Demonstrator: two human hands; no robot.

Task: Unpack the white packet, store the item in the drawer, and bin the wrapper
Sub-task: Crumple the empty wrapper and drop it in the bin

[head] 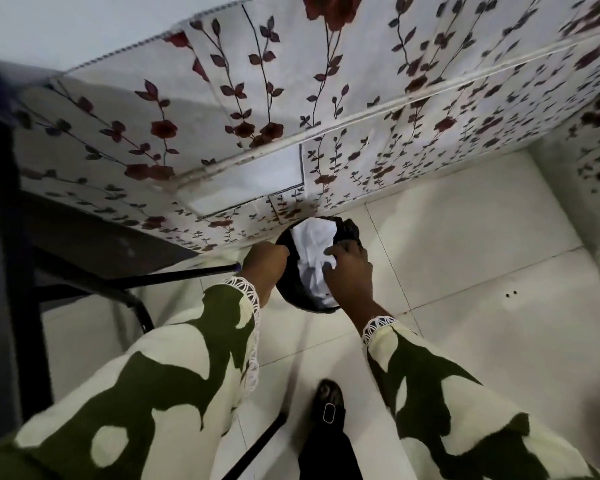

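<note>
Two hands reach down into a small round black bin on the pale tiled floor. The right hand pinches the crumpled white plastic wrapper inside it; the left hand is curled closed at the bin's rim, whether gripping it I cannot tell.

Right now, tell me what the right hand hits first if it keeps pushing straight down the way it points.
The right hand would meet the white wrapper first; its fingers already press on it inside the black bin. Below that, probably the bin's lining or bottom, though depth is unclear.
</note>
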